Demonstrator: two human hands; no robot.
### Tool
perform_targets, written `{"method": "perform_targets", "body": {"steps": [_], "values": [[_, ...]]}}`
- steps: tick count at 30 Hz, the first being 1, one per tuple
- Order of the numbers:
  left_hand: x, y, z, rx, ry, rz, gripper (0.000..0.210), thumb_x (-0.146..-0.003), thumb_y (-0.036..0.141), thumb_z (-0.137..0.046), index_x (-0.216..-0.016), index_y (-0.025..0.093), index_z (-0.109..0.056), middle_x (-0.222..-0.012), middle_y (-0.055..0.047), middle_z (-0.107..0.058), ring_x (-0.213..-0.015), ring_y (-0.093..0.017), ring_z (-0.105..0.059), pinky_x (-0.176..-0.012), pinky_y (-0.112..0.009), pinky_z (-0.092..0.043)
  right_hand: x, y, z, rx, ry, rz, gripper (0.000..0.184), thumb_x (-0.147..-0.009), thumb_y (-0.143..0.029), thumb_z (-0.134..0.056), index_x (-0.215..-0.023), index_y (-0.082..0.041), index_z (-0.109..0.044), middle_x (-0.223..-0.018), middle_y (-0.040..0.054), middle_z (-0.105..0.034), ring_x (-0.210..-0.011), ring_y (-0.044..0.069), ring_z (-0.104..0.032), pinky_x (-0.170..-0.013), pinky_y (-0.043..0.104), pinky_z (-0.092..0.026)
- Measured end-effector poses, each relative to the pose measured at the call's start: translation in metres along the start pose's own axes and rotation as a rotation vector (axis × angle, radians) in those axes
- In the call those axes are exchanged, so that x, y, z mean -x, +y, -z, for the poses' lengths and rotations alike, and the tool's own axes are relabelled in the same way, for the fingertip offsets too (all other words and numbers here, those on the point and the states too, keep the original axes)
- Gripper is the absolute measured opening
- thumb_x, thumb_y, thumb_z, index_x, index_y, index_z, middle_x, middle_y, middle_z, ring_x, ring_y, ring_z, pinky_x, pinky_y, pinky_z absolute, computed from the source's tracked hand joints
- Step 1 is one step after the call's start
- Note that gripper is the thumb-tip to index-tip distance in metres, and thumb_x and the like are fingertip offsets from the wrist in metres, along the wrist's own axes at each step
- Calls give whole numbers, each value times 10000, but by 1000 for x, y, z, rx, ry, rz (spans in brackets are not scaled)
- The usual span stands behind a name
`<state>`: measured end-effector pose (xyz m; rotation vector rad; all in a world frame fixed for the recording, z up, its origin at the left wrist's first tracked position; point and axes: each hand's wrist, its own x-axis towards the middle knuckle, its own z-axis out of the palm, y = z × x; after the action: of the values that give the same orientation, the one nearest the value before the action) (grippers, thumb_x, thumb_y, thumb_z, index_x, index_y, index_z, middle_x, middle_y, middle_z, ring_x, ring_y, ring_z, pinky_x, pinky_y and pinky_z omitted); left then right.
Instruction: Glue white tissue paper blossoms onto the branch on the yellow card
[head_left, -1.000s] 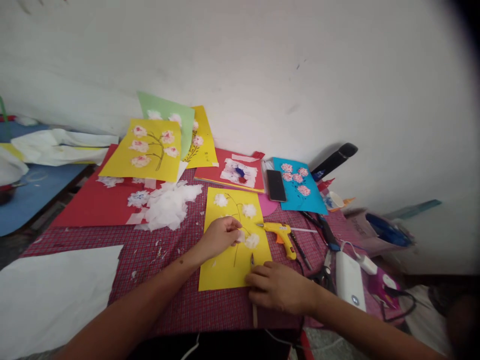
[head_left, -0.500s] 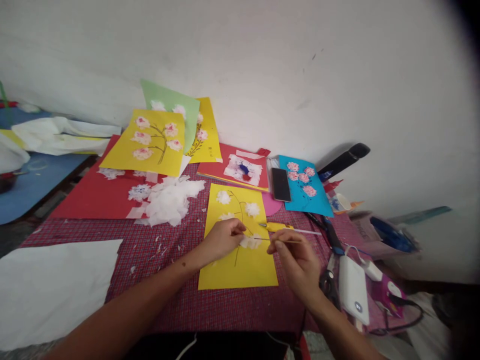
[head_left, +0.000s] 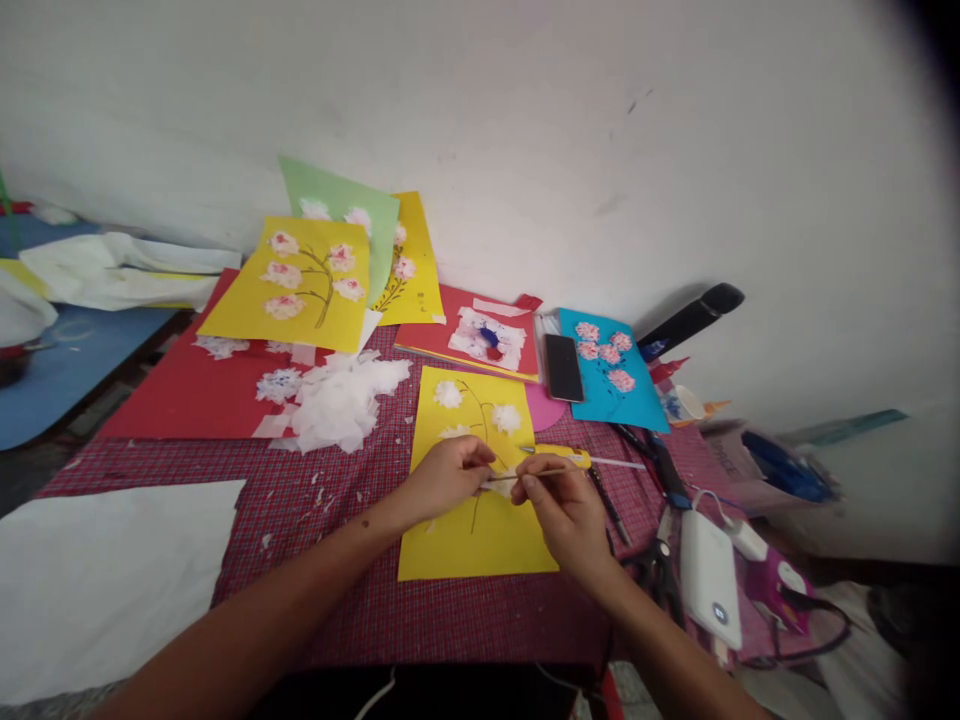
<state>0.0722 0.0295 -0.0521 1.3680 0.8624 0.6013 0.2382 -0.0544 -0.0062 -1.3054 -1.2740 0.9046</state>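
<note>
A yellow sheet lies before me, with a drawn branch and several white tissue-paper flowers. Over its middle, my left hand is closed in a pinch, a pale bit of tissue paper showing at the fingertips. My right hand grips a thin stick between thumb and fingers, its tip reaching the left fingertips. Beneath both hands a white flower is partly hidden. Just beyond the right hand lies a yellow glue gun or similar pointed tool.
A heap of white tissue pieces sits left of the sheet. Finished flower pictures lean behind it. A phone, blue picture, scissors and white power bank are at right. White paper covers the left front.
My right hand has moved left with the stick, whose tip now meets my left fingertips. A dark pen beside the right hand has come into view. My left hand stays almost still.
</note>
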Motion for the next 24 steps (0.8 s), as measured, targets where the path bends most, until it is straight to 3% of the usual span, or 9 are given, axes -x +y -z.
{"method": "perform_targets", "body": {"steps": [6,12,19,24], "values": [[-2,8,2,129,-68,-23,211,-754,150,-622,-964,155,-633,-885,-41,-696,-776,-151,-650,-705,-268,-500,-32,-16,8,51,-107,-52,115,-926,-315,-605,-900,-209,-567,-751,-16,-621,-633,122,-625,-615,268,-510],[-17,27,-3,-101,-60,-161,229,-694,69,-580,-901,165,-597,-815,11,-601,-714,-125,-554,-653,-243,-423,-80,-32,20,191,-257,-105,152,-873,-344,-618,-840,-197,-596,-689,-13,-626,-574,130,-610,-556,258,-500],[-30,52,-18,-441,71,-251,315,-621,-15,-486,-867,179,-515,-820,4,-557,-709,-142,-501,-624,-265,-353,-105,-37,23,383,-144,-21,135,-833,-227,-567,-701,-199,-551,-617,-34,-570,-527,105,-539,-479,212,-386],[-35,56,-23,-526,125,-259,205,-718,20,-480,-844,179,-504,-817,-23,-576,-716,-158,-513,-637,-278,-366,-107,-40,21,444,-152,100,48,-812,-176,-544,-787,-197,-578,-646,-40,-552,-570,107,-519,-518,214,-379]]}}
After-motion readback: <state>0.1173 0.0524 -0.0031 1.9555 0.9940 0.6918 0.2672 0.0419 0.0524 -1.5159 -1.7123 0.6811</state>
